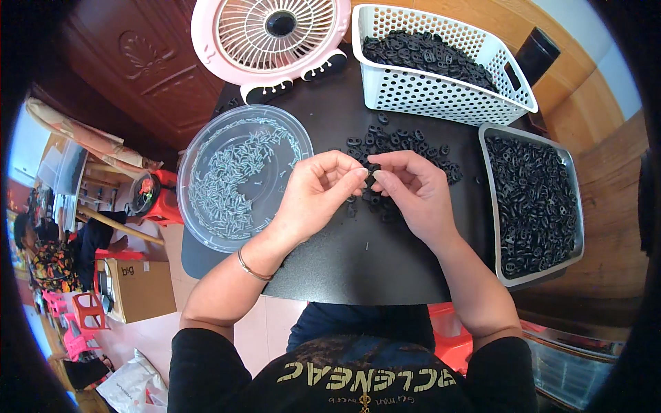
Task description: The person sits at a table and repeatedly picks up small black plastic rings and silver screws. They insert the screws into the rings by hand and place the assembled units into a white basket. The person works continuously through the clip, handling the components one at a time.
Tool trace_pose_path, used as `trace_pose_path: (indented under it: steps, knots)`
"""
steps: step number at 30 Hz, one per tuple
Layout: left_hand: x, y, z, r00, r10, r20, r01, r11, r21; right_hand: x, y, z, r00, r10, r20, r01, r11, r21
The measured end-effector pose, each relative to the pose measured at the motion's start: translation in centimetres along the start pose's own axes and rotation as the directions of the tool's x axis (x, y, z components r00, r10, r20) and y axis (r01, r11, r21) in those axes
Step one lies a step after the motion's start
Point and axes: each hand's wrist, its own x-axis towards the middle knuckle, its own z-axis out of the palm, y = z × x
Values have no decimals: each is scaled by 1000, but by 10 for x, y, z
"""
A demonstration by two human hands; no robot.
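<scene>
- The left hand point(313, 196) and the right hand point(413, 193) are meeting fingertip to fingertip over the black tabletop point(372, 255), both pinching one small black plastic ring-shaped part point(370, 177) between thumbs and forefingers — it is sitting right at the join, mostly hidden by the fingers
- Whether a screw is also being held there I cannot tell; the fingers are covering it
- The loose heap of small black plastic parts point(406, 148) is lying just beyond the hands, near enough for a short reach
- The round clear plastic bowl of small silvery metal pins point(237, 179) is standing just beside the left hand, touching nothing but the table
- To do this well, I judge, the grip is best kept on the part's edges, wrists low and steady over the table, so that anything dropped is landing on the black top rather than on the floor
- The rectangular grey metal tray of black parts point(533, 199) is waiting to the right, the white perforated plastic basket of black parts point(441, 62) farther back — and the pink round desk fan point(268, 34) is standing behind the bowl
</scene>
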Motion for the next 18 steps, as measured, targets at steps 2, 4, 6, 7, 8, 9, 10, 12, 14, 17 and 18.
trace_pose_path:
  steps: [2, 4, 6, 7, 8, 9, 10, 12, 14, 17, 18]
  knots:
    - [0, 6, 3, 1000, 19, 5, -19, 1000, 14, -1, -2, 0, 1000, 21, -1, -21, 1000, 8]
    - [0, 7, 3, 999, 40, 3, -40, 999, 11, -1, -3, 1, 999, 41, 7, -42, 999, 23]
    - [-1, 5, 3, 998, 63, -7, -63, 998, -9, -1, -2, 0, 998, 61, 24, -62, 997, 44]
    - [-1, 6, 3, 998, 57, -2, -57, 998, 32, 0, -1, -1, 997, 68, 31, -69, 996, 52]
    - [-1, 8, 2, 999, 51, 2, -51, 996, 73, 0, 1, -2, 997, 74, 38, -77, 995, 60]
    - [-1, 9, 2, 999, 49, 5, -50, 994, 100, 0, 2, -3, 996, 81, 44, -84, 994, 68]
    - [-2, 9, 1, 999, 47, 8, -48, 991, 126, 0, 2, -3, 995, 81, 50, -84, 995, 61]
    - [-2, 8, 0, 999, 51, 12, -52, 987, 150, 0, 2, -4, 995, 81, 60, -83, 995, 47]
    - [-1, 5, -1, 997, 70, 23, -72, 994, 80, 1, -1, -4, 995, 65, 73, -70, 995, 69]
    - [-1, 11, 1, 992, 124, 21, -125, 982, 140, 3, 0, -5, 999, 27, 31, -28, 998, 51]
    - [-2, 19, 3, 986, 162, 39, -167, 949, 267, 4, 1, -6, 1000, 11, 7, -11, 999, 35]
